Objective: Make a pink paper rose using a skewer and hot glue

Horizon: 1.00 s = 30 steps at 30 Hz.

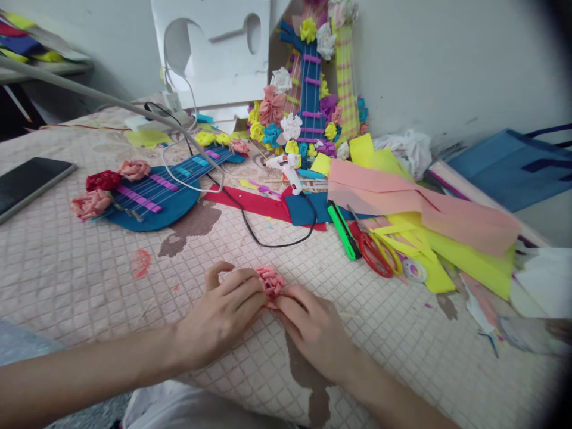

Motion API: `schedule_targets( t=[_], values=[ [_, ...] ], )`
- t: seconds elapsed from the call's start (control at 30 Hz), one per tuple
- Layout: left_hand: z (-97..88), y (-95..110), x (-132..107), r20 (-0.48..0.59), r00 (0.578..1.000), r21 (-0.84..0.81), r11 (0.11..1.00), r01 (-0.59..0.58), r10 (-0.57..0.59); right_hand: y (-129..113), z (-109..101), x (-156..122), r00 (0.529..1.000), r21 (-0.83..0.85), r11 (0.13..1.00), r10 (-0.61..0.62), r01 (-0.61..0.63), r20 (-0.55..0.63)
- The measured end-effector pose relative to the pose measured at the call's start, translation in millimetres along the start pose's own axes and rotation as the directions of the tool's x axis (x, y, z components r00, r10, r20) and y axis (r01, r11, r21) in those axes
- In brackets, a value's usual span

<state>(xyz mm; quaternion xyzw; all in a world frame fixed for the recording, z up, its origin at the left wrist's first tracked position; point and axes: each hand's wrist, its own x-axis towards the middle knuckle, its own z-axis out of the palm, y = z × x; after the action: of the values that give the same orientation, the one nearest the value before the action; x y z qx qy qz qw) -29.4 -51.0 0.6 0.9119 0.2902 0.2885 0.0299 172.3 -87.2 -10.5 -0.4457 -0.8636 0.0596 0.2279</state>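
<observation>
A pink crepe-paper flower is held between both hands, low over the quilted tablecloth. My left hand grips its left side, the index finger bent up and the other fingers closed against the petals. On the right, my right hand pinches the flower's lower edge between thumb and fingers. Beyond the left hand lies a blue paper guitar with purple strips, strings and several paper flowers at its left end. The white glue gun rests past the flower, its black cord looping toward me.
Right of centre lie a green box cutter, red-handled scissors, a tape roll and pink paper. A phone sits at far left. Decorated guitars lean at the back; a white cable crosses the left side.
</observation>
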Motion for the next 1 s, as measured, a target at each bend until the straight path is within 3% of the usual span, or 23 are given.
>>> schedule_targets(
  t=[0.27, 0.53, 0.7, 1.0],
  values=[
    [-2.2, 2, -3, -0.052, 0.998, -0.007, 1.0, 0.026, -0.026, -3, -5, 6, 0.998, -0.027, 0.997, -0.069, 0.068, -0.012],
    [-4.7, 2, -6, -0.034, 0.992, -0.08, 0.99, 0.12, -0.123, -2, 2, -1, 1.0, 0.009, 1.0, -0.004, 0.004, 0.005],
    [-5.0, -3, -7, 0.009, 0.988, -0.145, 0.977, 0.154, -0.154, -5, 1, 2, 0.999, 0.041, 0.999, 0.021, -0.019, -0.044],
    [-6.6, -11, 4, 0.112, 0.988, -0.187, 0.974, 0.125, -0.105, -3, 1, 2, 0.997, 0.043, 0.999, 0.032, -0.029, -0.074]
  ],
)
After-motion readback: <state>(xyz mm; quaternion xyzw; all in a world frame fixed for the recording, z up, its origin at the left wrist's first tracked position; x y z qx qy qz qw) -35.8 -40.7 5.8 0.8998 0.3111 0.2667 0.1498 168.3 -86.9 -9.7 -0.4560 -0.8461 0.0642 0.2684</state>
